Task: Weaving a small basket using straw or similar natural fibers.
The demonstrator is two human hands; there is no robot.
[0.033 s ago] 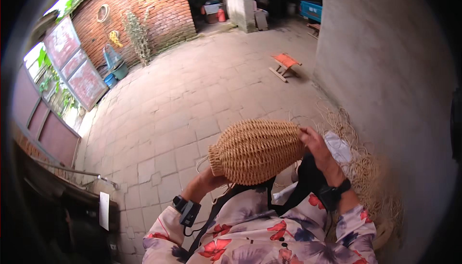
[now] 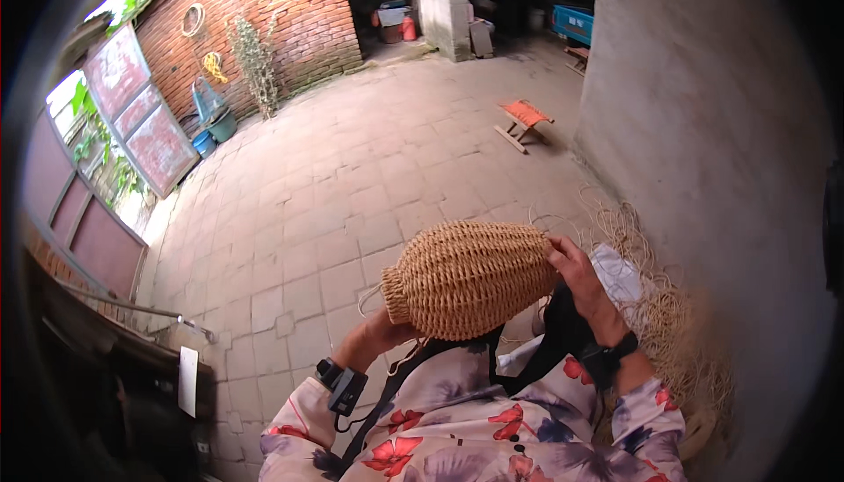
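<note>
Straw-coloured and woven, one bag is held in front of the person's chest, in the same place and pose as in the earlier picture; I see no change. One loose heap of straw cord lies by the wall at the right. One small folding stool stands far off on the paving. Two hands hold the bag: the left hand grips its narrow end from below, and the right hand has its fingers closed on the wide end.
</note>
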